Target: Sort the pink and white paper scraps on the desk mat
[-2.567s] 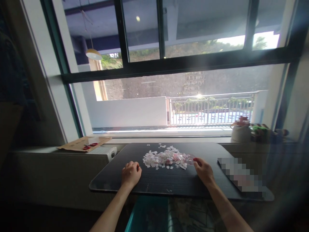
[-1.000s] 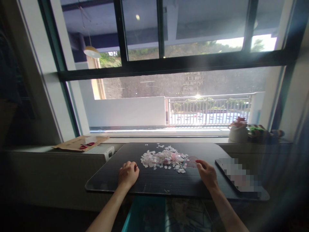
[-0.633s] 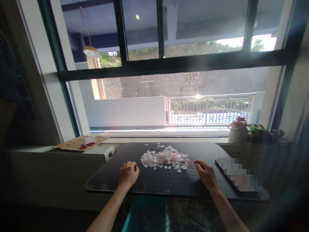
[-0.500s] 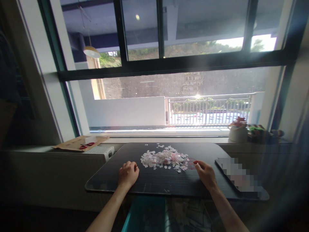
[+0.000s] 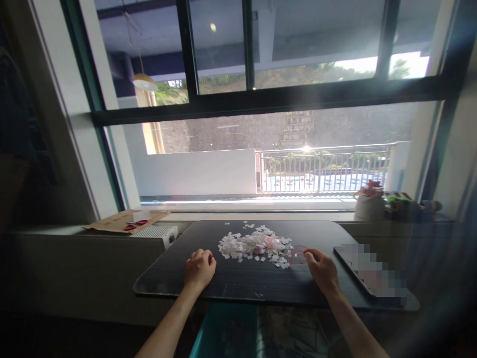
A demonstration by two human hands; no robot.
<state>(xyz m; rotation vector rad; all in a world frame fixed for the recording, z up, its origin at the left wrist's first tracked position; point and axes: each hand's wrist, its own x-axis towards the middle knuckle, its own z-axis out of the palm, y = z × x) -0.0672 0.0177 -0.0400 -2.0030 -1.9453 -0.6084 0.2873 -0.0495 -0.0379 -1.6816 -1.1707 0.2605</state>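
A loose heap of small white and pinkish paper pieces (image 5: 253, 244) lies in the middle of the dark table (image 5: 246, 283). To its left, my left hand (image 5: 200, 268) rests on the tabletop, fingers curled in, with nothing visible in them. On the heap's right side is my right hand (image 5: 322, 271), thumb and fingers pinched together at the near edge of a thin, see-through piece with red lines (image 5: 297, 255). That piece reaches from the fingertips toward the heap; its exact kind is too faint to tell.
A flat tablet-like device (image 5: 354, 271), blurred out, lies on the table's right. Red-handled scissors (image 5: 136, 225) lie on brown paper (image 5: 108, 222) at the left sill. A white pot (image 5: 368, 206) stands on the right sill. Below the table is a teal bin (image 5: 223, 330).
My right hand has shifted slightly to the right, and more of the see-through piece with red lines shows beside the heap. My left hand stays put; the view has moved a little.
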